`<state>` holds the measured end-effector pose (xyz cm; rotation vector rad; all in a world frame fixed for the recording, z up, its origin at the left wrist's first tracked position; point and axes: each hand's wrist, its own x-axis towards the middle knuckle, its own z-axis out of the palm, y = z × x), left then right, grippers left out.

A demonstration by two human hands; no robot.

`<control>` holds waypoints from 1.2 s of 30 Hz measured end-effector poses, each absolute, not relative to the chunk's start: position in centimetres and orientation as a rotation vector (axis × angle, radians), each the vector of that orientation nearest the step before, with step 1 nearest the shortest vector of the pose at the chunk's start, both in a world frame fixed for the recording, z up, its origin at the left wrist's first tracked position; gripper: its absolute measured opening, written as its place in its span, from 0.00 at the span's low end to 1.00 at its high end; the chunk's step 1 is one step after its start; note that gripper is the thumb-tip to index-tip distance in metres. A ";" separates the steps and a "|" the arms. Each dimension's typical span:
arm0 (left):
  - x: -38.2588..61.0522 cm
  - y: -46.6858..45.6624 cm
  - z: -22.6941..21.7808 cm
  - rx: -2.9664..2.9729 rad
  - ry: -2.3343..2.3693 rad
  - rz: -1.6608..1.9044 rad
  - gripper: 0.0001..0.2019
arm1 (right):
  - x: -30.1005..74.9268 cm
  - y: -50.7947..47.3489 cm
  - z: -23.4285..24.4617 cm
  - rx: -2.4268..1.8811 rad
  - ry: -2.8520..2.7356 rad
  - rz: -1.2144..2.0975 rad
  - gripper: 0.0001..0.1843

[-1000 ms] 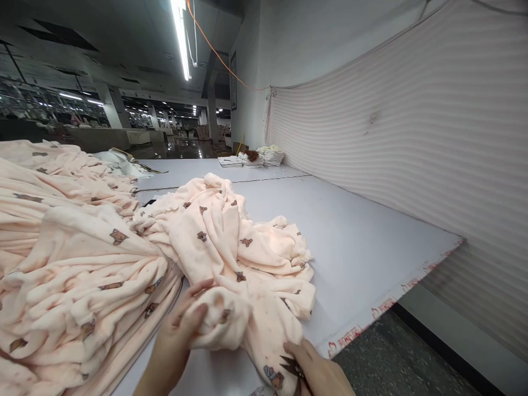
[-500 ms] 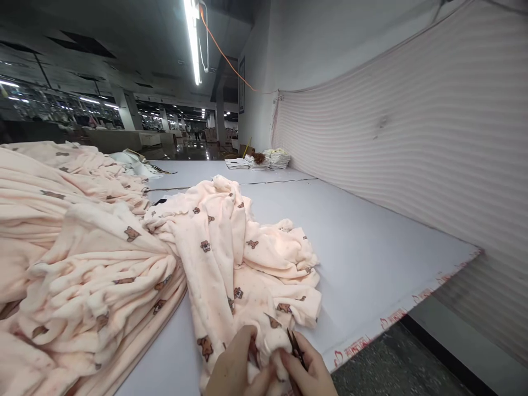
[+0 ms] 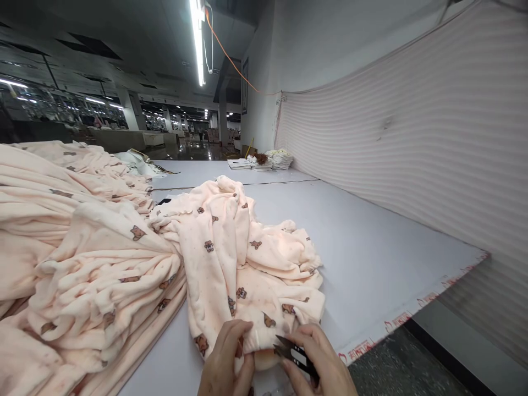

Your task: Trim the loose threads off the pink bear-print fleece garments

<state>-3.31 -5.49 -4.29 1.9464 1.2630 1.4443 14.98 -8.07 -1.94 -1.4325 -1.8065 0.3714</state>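
Observation:
A peach fleece garment (image 3: pixel 237 258) printed with small brown bears lies bunched on the white table (image 3: pixel 363 247). My left hand (image 3: pixel 226 360) pinches its near hem at the bottom of the view, fingers closed on the cloth. Right beside it, my right hand (image 3: pixel 319 360) grips a pair of small black thread snips (image 3: pixel 295 353), whose blades point left at the hem just next to my left fingers.
A big heap of the same peach fleece (image 3: pixel 74 253) covers the table's left side. Folded white stacks (image 3: pixel 268 160) sit at the far end. A striped fabric wall (image 3: pixel 412 143) runs along the right. The table's edge (image 3: pixel 412 316) drops to dark floor.
My left hand moved from the fold in the middle of the garment down to its near hem. The snips came up into view and now point at the hem.

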 end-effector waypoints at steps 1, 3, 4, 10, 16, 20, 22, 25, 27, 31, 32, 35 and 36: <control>-3.2 -5.6 -4.3 1.941 1.242 1.459 0.16 | 15.0 -8.0 -1.6 -1.431 -1.809 0.343 0.13; -3.1 -5.7 -4.3 1.934 1.209 1.475 0.17 | 14.9 -7.9 -1.0 -1.433 -1.851 0.267 0.14; -3.1 -5.8 -4.4 1.928 1.202 1.479 0.17 | 14.8 -7.8 -0.8 -1.437 -1.879 0.221 0.13; -3.4 -5.7 -4.4 1.830 1.208 1.418 0.14 | 14.0 -8.0 -2.2 -1.546 -1.825 0.086 0.12; -3.3 -4.6 -3.9 1.435 0.973 0.954 0.16 | 13.9 -6.8 -3.5 -1.662 -1.659 -0.017 0.05; -3.3 -4.1 -4.1 0.892 0.814 0.823 0.18 | 14.5 -5.9 -2.8 -1.644 -1.723 0.308 0.03; -3.5 -4.1 -3.8 0.712 0.800 0.824 0.17 | 14.9 -6.2 -2.5 -1.529 -1.771 0.486 0.05; -3.7 -4.2 -3.1 0.565 0.811 0.830 0.15 | 15.2 -7.1 -2.1 -1.407 -1.780 0.616 0.17; -3.6 -4.1 -2.7 0.550 0.756 0.835 0.14 | 15.1 -7.4 -1.8 -1.397 -1.767 0.643 0.18; -3.5 -3.9 -2.5 0.566 0.651 0.831 0.15 | 14.8 -7.1 -1.2 -1.373 -1.771 0.677 0.18; -3.6 -3.8 -2.5 0.569 0.661 0.824 0.15 | 14.8 -6.9 -1.1 -1.368 -1.785 0.703 0.17; -3.7 -3.7 -2.7 0.601 0.714 0.803 0.15 | 15.0 -6.4 -1.0 -1.344 -1.805 0.781 0.16; -3.7 -3.7 -2.7 0.608 0.726 0.805 0.15 | 15.0 -6.2 -1.0 -1.341 -1.797 0.786 0.16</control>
